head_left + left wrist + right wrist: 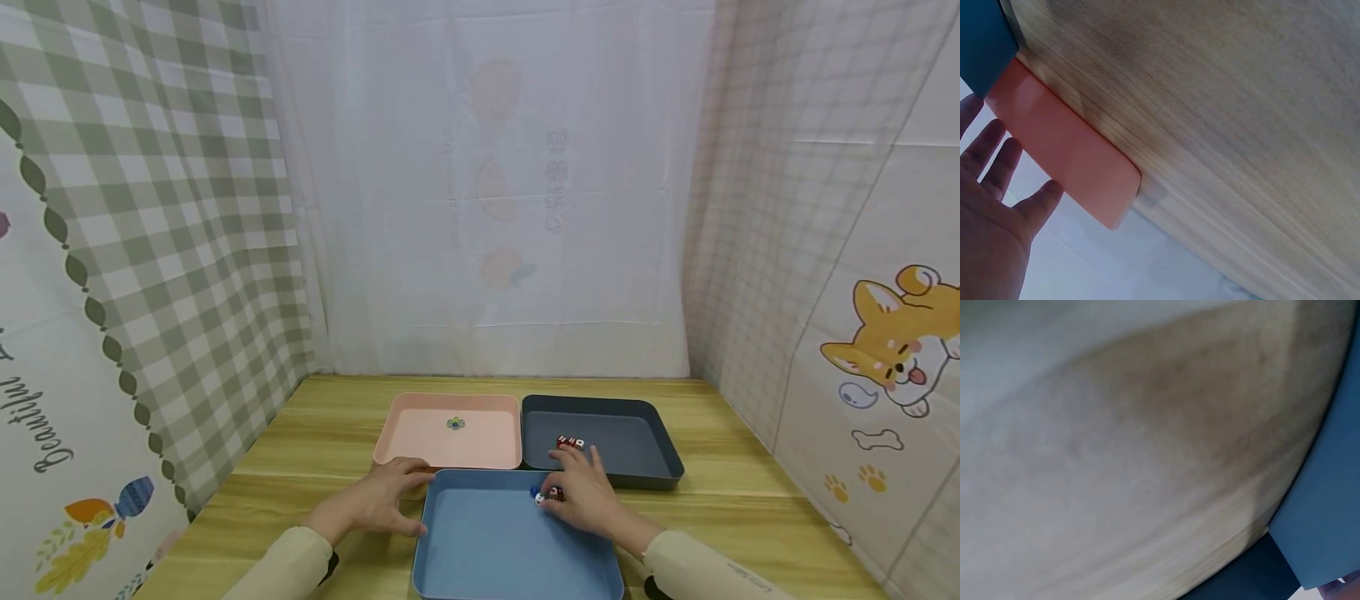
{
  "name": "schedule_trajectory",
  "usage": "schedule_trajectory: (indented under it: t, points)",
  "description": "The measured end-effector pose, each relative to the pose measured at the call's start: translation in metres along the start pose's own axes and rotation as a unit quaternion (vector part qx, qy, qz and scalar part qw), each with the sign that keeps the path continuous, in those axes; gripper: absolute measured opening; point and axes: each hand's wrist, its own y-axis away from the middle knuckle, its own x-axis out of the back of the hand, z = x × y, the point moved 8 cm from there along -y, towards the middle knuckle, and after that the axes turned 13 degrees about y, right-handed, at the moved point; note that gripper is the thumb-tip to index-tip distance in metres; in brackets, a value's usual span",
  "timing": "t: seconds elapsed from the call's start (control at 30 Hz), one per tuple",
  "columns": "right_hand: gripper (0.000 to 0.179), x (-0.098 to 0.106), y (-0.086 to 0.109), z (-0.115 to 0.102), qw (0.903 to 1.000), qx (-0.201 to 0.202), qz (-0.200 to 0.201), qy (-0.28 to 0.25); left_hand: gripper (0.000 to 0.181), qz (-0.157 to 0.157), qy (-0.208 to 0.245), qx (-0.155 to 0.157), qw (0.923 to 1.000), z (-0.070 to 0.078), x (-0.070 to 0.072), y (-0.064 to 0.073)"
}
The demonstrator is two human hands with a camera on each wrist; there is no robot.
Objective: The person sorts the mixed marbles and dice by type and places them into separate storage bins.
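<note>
The dark-red die (557, 493) lies in the blue tray (510, 542), near its far right corner, with a white die (539, 499) and a small blue piece (535, 492) just to its left. Together the three form a short left-to-right strip along the far rim.

The right hand (588, 497) is clearly the nearer: it reaches in over the tray's right side, fingers bent and pointing left, thumb on the near side of the strip and index finger on the far side. Whether they pinch a die or only stand around it, I cannot tell; the right wrist view misses the fingertips.

Just beyond that hand, a row of red and white dice (570, 442) sits in the navy tray (622, 433), so that tray lies ahead and to the right of the strip.

The left hand (386, 497) is well apart from the dice, fingers loosely spread and holding nothing, beside the blue tray's left rim. Past it, the pink tray (420, 425) holds a flower-shaped piece (456, 423).
</note>
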Motion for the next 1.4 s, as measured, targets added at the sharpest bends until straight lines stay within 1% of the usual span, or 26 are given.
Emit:
schedule_trajectory:
  t: [0.3, 0.73, 0.97, 1.13, 1.27, 1.4]
  points:
    - [0.014, -0.004, -0.003, -0.002, 1.0000, 0.001, -0.002, 0.005, 0.079, 0.001, 0.002, -0.001, 1.0000, -0.001, 0.000, 0.000]
    - [0.013, -0.004, -0.005, -0.009, 0.9997, 0.025, -0.005, -0.004, 0.078, 0.001, 0.000, 0.001, 1.0000, 0.002, 0.002, -0.001]
    - [0.012, -0.003, -0.004, -0.012, 0.9993, 0.035, -0.003, -0.014, 0.077, 0.003, 0.000, -0.005, 1.0000, 0.003, 0.001, 0.000]
    - [0.011, -0.003, -0.003, -0.011, 0.9993, 0.034, -0.005, -0.017, 0.078, 0.000, -0.001, -0.001, 1.0000, 0.003, 0.002, -0.001]
    - [0.010, -0.002, -0.003, -0.009, 0.9992, 0.031, -0.011, -0.022, 0.078, 0.000, -0.004, -0.008, 1.0000, 0.005, 0.002, -0.001]
    - [0.010, 0.004, -0.003, -0.007, 0.9988, 0.025, -0.010, -0.041, 0.078, 0.002, -0.003, -0.015, 0.9999, 0.007, 0.003, -0.001]
